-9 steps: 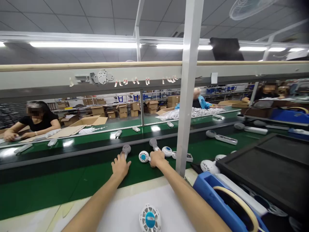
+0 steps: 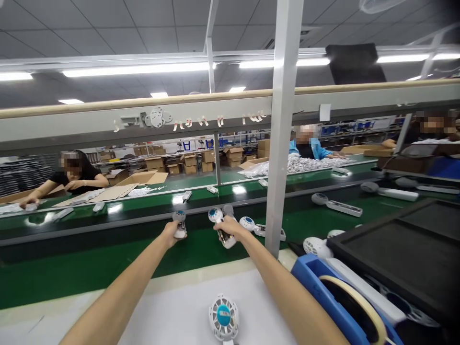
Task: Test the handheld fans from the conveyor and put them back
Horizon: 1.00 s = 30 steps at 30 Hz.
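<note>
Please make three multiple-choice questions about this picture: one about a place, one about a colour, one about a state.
1. Where does the fan with the blue centre nearest the camera lie?
A. on the white mat
B. on the green belt
C. in a cardboard box

2. What colour is the conveyor belt in front of the person?
A. red
B. green
C. yellow

3. What is the state of the left hand?
A. open and flat on the belt
B. closed on a small handheld fan
C. out of view

Answers: 1 A, it rests on the white mat. 2 B, the belt surface is green. 3 B, the fingers wrap the small handheld fan, lifted upright.
</note>
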Each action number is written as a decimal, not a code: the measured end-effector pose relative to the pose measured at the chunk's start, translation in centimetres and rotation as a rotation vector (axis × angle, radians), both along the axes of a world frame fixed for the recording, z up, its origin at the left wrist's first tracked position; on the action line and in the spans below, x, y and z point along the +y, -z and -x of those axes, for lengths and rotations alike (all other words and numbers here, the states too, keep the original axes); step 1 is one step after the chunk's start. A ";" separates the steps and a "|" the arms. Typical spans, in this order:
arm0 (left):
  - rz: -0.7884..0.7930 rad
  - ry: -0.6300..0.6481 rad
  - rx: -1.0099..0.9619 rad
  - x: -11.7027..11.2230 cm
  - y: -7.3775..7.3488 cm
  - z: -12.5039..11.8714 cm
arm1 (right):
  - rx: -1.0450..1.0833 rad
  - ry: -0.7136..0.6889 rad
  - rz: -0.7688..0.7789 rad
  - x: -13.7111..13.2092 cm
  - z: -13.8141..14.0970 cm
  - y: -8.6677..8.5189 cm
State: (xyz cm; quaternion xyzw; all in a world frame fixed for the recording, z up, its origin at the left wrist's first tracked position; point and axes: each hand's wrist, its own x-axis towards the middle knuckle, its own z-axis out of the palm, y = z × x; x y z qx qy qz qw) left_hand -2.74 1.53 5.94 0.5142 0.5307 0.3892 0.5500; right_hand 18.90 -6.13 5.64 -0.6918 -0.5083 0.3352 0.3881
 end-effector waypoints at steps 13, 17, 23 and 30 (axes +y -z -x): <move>-0.366 0.196 -0.556 -13.4 -9.8 4.3 | 0.682 -0.311 -0.387 -6.4 5.5 -9.4; -0.448 0.275 -0.521 -14.7 -10.5 5.5 | 0.653 -0.391 -0.464 -8.5 6.6 -10.9; -0.465 0.308 -0.506 -15.5 -11.1 6.0 | 0.655 -0.359 -0.489 -9.0 7.3 -10.9; -0.459 0.357 -0.504 -15.5 -11.3 6.4 | 0.678 -0.359 -0.512 -9.0 7.2 -10.9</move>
